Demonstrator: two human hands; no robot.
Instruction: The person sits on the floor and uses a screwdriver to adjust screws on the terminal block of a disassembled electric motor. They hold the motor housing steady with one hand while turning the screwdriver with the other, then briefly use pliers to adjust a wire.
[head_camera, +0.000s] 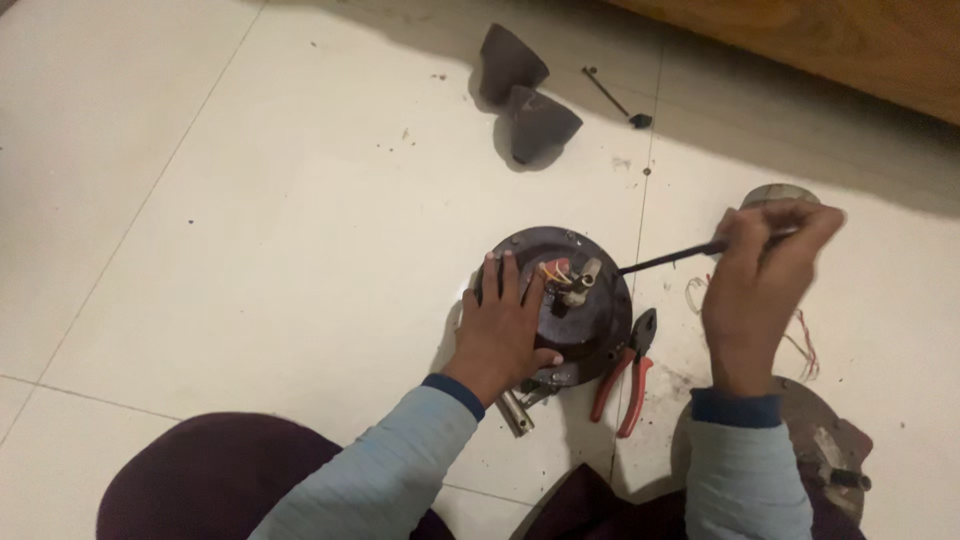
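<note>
Down on the tiled floor (250, 200), the left hand (505, 325) lies flat and spread on a dark round motor housing (590, 320). The right hand (755, 275) is closed around a screwdriver (665, 259) whose tip reaches toward the housing's centre, perhaps touching it. Red-handled pliers (628, 370) lie between the hands, two dark cones (525, 95) well beyond

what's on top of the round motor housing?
On the round motor housing the left hand lies flat. Beside it at the centre are a stubby shaft and red-yellow wires. The right hand holds a screwdriver, its tip at the rim. The surface under the palm is hidden.
</note>
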